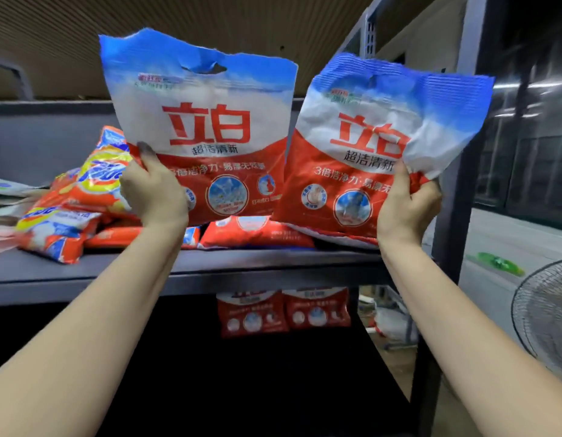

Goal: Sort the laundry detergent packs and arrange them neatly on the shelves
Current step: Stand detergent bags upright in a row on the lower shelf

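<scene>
Two matching detergent packs, blue on top, white in the middle and red below with big red characters, are held upright above the grey shelf [210, 263]. My left hand [153, 192] grips the lower left edge of the left pack [204, 121]. My right hand [405, 206] pinches the lower right edge of the right pack [377, 137], which tilts slightly right. Beneath them more red packs [254, 231] lie flat on the shelf. To the left lies a heap of orange and yellow packs [84, 197].
Two red packs [282, 313] stand on the lower shelf. The dark shelf upright [459, 171] rises just right of my right hand. A standing fan [544, 313] is at the far right, and a green object [500, 263] lies on the floor beyond.
</scene>
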Tool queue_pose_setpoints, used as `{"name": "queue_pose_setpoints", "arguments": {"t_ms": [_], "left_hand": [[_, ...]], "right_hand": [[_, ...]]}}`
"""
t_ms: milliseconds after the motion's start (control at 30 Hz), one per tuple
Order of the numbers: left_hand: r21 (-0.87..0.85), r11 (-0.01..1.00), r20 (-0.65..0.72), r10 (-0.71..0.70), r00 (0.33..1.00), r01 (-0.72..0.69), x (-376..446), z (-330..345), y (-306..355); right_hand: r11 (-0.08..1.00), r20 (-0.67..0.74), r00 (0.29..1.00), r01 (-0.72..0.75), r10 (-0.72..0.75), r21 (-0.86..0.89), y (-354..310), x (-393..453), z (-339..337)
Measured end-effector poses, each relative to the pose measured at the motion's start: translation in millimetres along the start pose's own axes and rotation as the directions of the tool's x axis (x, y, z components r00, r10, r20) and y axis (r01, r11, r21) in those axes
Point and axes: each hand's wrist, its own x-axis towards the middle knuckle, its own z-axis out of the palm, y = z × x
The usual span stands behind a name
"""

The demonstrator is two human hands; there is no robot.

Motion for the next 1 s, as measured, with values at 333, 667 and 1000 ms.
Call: {"name": "queue_pose_setpoints", "arguments": {"t_ms": [333, 667, 1000], "left_hand": [[0.111, 0.989, -0.114, -0.087, 0.990, 0.100, -40, -83, -28], [0.144, 0.989, -0.021, -0.016, 1.000, 0.019, -87, -137, -72], [0.372, 0.925, 0.101, -0.124, 0.987, 0.078, -168, -162, -125]], "right_hand": [[0.994, 0.088, 0.990, -0.113, 0.113, 0.001, 10, -35, -64], [0.965, 0.136, 0.957, -0.261, 0.258, 0.004, 40, -76, -126], [0.839, 0.239, 0.811, -0.471, 0.534, -0.273, 114, -120, -166]]}}
